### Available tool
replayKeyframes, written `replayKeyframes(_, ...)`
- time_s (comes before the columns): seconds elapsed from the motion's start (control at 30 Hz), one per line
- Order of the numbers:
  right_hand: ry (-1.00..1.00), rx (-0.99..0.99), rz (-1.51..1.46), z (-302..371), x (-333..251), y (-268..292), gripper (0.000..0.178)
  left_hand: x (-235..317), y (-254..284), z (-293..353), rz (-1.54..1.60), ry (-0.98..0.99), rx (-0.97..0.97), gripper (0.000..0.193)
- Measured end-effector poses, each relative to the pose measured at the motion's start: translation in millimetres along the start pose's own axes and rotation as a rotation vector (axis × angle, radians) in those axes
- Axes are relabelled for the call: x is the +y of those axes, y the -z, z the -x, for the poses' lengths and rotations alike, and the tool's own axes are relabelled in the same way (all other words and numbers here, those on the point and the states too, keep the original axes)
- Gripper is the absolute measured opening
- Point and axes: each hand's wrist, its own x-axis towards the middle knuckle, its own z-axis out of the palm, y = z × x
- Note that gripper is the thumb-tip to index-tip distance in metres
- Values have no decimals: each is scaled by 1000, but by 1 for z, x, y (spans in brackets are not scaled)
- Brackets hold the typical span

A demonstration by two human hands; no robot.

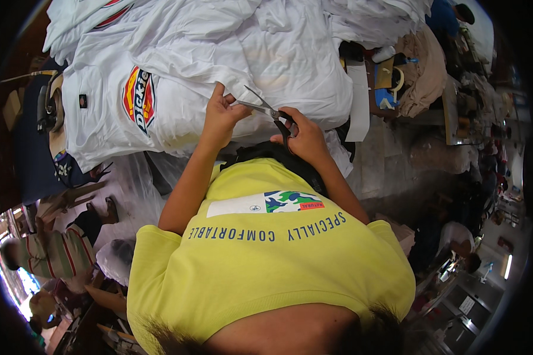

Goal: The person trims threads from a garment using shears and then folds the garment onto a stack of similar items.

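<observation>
- The person's right hand (307, 137) is closed around the black handles of the scissors (273, 112); the two blades stand parted, pointing to the left hand.
- The left hand (224, 118) is half curled, its index finger raised and its thumb near the lower blade. Whether it pinches a thread or a bit of cloth, one cannot tell.
- The white shirts (278, 65) lie in a wide, wrinkled heap in front of the person, under and beyond both hands; the scissors are above their near part.
- The most serious risk, it seems, is a cut to the left thumb or index finger, because the blades are so close to them. A small slip of the right hand could be enough.
- The cloth could also be nicked: its loose folds rise near the blade tips, and white on white makes an edge hard to notice.
- The colourful emblem (140, 100) lies to the left, well apart from the blades, so it looks less in danger, unless the cloth is pulled across.
</observation>
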Motion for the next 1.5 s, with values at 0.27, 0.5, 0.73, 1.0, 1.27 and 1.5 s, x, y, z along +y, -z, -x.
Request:
replayKeyframes(0.27, -49, -40, -28, 0, 3, -1, 53, -3, 0, 0, 16, 28, 36, 54)
replayKeyframes(0.5, -33, 32, -22, 11, 24, -8, 55, -10, 3, -2, 122, 180, 169, 31)
replayKeyframes(0.73, -104, -28, 39, 6, 5, 0, 68, -11, 0, 2, 148, 186, 164, 24)
replayKeyframes(1.0, -56, -55, 17, -7, 5, -1, 70, -12, 0, 3, 104, 151, 160, 19)
replayKeyframes(1.27, -96, -44, -3, -1, 11, -4, 58, -10, -1, 3, 105, 165, 177, 20)
replayKeyframes(1.5, -59, 2, 10, 1, 19, -6, 61, -8, -1, 1, 128, 97, 186, 17)
